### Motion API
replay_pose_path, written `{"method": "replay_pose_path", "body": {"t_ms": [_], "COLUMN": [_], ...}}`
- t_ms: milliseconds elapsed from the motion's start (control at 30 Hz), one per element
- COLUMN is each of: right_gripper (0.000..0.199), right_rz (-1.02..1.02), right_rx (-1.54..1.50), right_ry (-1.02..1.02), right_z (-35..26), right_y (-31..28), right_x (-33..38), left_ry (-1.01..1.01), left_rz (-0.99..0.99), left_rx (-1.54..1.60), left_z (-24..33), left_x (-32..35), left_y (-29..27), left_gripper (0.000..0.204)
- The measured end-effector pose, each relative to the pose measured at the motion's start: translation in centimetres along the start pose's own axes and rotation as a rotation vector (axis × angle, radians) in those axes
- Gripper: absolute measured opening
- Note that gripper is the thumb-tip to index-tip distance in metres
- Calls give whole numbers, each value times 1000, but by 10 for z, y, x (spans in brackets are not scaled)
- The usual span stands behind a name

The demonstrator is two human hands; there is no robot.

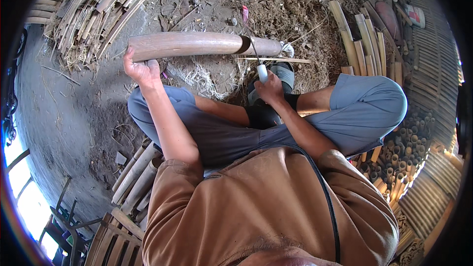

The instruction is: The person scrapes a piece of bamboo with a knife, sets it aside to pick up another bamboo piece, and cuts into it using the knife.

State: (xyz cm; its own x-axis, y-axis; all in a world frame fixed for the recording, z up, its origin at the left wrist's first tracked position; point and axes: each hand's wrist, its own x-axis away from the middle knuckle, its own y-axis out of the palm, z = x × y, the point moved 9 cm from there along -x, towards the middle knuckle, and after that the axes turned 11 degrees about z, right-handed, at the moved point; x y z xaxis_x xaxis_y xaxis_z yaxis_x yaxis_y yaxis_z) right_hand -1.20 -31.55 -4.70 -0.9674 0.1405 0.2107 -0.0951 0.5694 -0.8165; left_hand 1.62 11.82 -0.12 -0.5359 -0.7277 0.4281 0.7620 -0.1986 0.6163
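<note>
My left hand (143,71) grips the left end of a thick bamboo pole (187,44), with the thumb up along its cut end. The pole lies crosswise beyond my legs, and a dark gap shows across it toward its right end. My right hand (271,88) is closed around the pale handle of a narrow-bladed tool (262,73). Its thin dark blade crosses the pole just right of the gap; whether it is a knife or a saw I cannot tell. A whitish scrap (287,49) sits at the pole's right tip.
Split bamboo strips (98,5) are heaped at the far left. Upright bamboo pieces (359,44) stand at the right, above a stack of bamboo tubes (401,152). Shavings (290,15) litter the ground ahead. Bamboo poles (140,177) lie by my left elbow, near a slatted wooden piece (113,246).
</note>
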Motion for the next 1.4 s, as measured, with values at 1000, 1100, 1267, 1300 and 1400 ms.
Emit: {"method": "replay_pose_path", "body": {"t_ms": [1000,1100,1267,1300,1400], "right_gripper": [48,50,50,50,49], "right_rz": [-85,-76,6,5,-27], "right_rx": [32,36,41,41,37], "right_ry": [4,-2,-28,-29,-25], "right_z": [-3,-4,3,3,1], "right_y": [5,4,5,4,4], "right_x": [0,0,-1,-1,0], "left_ry": [-2,-7,-10,-6,-4], "left_rz": [2,-6,-1,3,0], "left_rx": [10,11,13,5,-2], "left_z": [-1,-1,-2,-2,-1], "left_x": [-3,-3,-3,-1,0], "left_y": [-3,-3,-2,-1,-1], "left_gripper": [51,52,51,51,50]}}
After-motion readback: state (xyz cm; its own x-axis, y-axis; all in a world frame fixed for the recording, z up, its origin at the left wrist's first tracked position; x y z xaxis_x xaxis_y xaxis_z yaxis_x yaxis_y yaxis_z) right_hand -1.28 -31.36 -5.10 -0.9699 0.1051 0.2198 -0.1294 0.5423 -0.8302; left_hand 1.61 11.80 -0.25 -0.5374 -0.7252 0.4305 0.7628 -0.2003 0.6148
